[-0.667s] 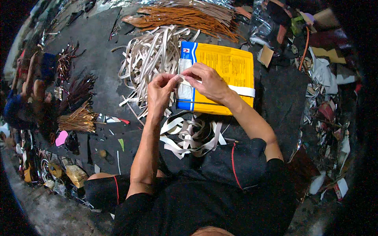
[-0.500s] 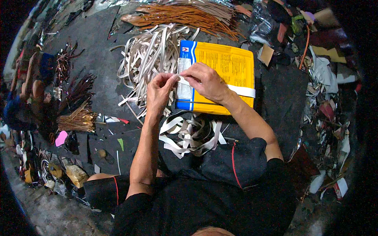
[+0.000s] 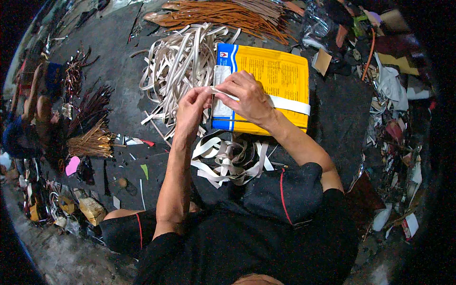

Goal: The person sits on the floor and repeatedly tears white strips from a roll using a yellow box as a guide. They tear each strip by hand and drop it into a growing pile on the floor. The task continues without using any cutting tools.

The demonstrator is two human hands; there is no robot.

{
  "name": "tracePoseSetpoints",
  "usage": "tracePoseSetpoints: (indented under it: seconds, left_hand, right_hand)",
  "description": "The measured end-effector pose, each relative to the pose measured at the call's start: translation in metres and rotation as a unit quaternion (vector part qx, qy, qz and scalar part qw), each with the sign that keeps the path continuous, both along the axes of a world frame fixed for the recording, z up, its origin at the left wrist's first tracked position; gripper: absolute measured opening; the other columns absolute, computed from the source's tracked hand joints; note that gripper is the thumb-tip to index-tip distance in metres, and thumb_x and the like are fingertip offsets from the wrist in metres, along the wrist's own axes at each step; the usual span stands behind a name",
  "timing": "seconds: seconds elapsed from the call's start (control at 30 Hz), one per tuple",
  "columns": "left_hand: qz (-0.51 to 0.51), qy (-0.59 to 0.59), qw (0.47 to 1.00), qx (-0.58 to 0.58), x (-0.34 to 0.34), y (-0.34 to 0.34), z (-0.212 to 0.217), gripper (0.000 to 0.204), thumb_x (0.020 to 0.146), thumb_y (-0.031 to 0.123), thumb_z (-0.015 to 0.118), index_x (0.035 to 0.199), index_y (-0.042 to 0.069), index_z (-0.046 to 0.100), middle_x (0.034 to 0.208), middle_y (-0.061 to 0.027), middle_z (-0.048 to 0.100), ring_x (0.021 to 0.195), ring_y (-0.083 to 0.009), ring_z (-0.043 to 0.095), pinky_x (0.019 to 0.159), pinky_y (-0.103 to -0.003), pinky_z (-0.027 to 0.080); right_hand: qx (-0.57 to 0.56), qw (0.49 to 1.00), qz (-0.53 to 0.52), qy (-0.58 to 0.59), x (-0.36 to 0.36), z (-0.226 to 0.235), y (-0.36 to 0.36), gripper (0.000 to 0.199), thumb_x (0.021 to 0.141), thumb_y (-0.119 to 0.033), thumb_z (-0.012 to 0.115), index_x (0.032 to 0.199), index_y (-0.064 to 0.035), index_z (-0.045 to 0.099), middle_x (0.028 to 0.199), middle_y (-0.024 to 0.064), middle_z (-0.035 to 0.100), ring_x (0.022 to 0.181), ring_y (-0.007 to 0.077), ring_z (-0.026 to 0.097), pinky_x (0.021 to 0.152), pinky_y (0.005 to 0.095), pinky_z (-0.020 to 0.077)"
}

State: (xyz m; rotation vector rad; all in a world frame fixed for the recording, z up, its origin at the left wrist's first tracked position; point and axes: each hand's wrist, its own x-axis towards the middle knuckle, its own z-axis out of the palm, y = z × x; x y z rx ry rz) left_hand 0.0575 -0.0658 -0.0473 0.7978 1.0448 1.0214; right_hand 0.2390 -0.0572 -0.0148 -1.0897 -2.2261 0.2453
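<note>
My left hand (image 3: 191, 111) and my right hand (image 3: 247, 97) meet over the left edge of a yellow and blue flat-topped container (image 3: 270, 71). Between their pinched fingertips is one end of a white strip (image 3: 290, 105), which runs under my right hand and across the yellow face to its right edge. A whitish patch (image 3: 222, 108) lies on the blue band beside my fingers. Left of the container is a big tangled heap of whitish strips (image 3: 179, 71). Nearer to me, wider white strips (image 3: 228, 159) lie in loose curls.
Bundles of orange-brown strips (image 3: 223, 18) lie at the far side. Dark and golden-brown bundles (image 3: 92, 138) are at the left, near another person's arm and leg (image 3: 38, 102). Mixed scraps (image 3: 392, 95) line the right side; more scraps (image 3: 92, 211) lie at lower left.
Both hands stay pinched together on the strip, with the right fingers shifting slightly. The whole view has moved a little, and the strip still crosses the container.
</note>
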Motion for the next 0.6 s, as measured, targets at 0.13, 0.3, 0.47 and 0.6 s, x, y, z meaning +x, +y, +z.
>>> tracePoseSetpoints:
  seconds: [0.13, 0.3, 0.47, 0.6]
  left_hand:
    - [0.023, 0.077, 0.996, 0.044, 0.003, -0.004, 0.001, 0.025, 0.089, 0.021, 0.066, 0.1, -0.001, 0.065, 0.081, -0.0021, 0.064, 0.068, -0.0069, 0.053, 0.063, -0.021, 0.043]
    - [0.047, 0.089, 0.994, 0.048, 0.011, -0.001, -0.002, 0.02, 0.091, 0.02, 0.063, 0.09, 0.0, 0.064, 0.073, 0.0008, 0.059, 0.064, -0.0063, 0.049, 0.059, -0.021, 0.039]
    - [0.033, 0.052, 0.998, -0.014, 0.006, 0.002, -0.013, 0.021, 0.091, 0.022, 0.062, 0.091, 0.002, 0.063, 0.073, 0.0013, 0.058, 0.064, -0.0055, 0.048, 0.057, -0.02, 0.037]
    - [0.04, 0.014, 0.999, -0.032, 0.0, 0.006, -0.031, 0.022, 0.091, 0.022, 0.063, 0.094, 0.001, 0.063, 0.076, -0.0003, 0.06, 0.066, -0.0061, 0.05, 0.06, -0.02, 0.039]
  right_hand:
    - [0.005, 1.0, 0.016, 0.011, -0.002, -0.004, 0.003, 0.014, 0.077, -0.01, 0.071, 0.09, -0.006, 0.067, 0.083, 0.0063, 0.06, 0.079, 0.0246, 0.057, 0.07, 0.0349, 0.0482]
    - [0.011, 0.999, 0.021, 0.023, -0.002, -0.005, 0.003, 0.014, 0.077, -0.008, 0.071, 0.089, -0.0048, 0.066, 0.083, 0.0071, 0.06, 0.077, 0.0246, 0.059, 0.069, 0.0346, 0.0495]
    - [0.004, 1.0, 0.02, 0.024, -0.001, -0.006, 0.003, 0.015, 0.077, -0.008, 0.072, 0.09, -0.0042, 0.067, 0.083, 0.0078, 0.061, 0.077, 0.0246, 0.059, 0.068, 0.0348, 0.0498]
    - [-0.002, 0.999, 0.025, 0.034, -0.001, -0.007, 0.005, 0.016, 0.077, -0.008, 0.072, 0.091, -0.0042, 0.067, 0.083, 0.0079, 0.061, 0.076, 0.0243, 0.059, 0.068, 0.0348, 0.0499]
